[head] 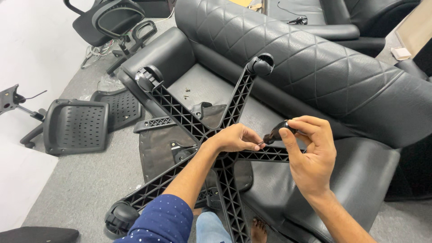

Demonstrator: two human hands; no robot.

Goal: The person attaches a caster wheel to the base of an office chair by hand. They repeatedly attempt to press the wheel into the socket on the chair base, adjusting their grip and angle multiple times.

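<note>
Near the middle of the frame I see my left hand [234,138] resting on the hub of the black five-armed plastic chair base [211,135], fingers curled nearly shut, with the tips seeming to pinch the thin metal shank of the black-handled screwdriver [275,136], probably to keep its point steady. Just to the right, my right hand [310,155] is wrapped loosely around the rounded handle, thumb and forefinger closed on its end, a grip that looks suited to twisting. The base lies upside down, ribbed underside facing me, across the seat of the black quilted leather sofa [315,67], which seems to hold it at a handy height. Castor wheels sit on the arm ends at the upper middle [259,65], the upper left [148,77] and the lower left [119,218]; the other two arm ends are hidden or out of frame. Under the base a flat dark seat pan [155,148] rests against the sofa edge. A few small screws [186,92] lie loose on the cushion above it, within reach. At the left of the frame, on the grey carpet [90,180], lie perforated black plastic backrest panels [76,126].
</note>
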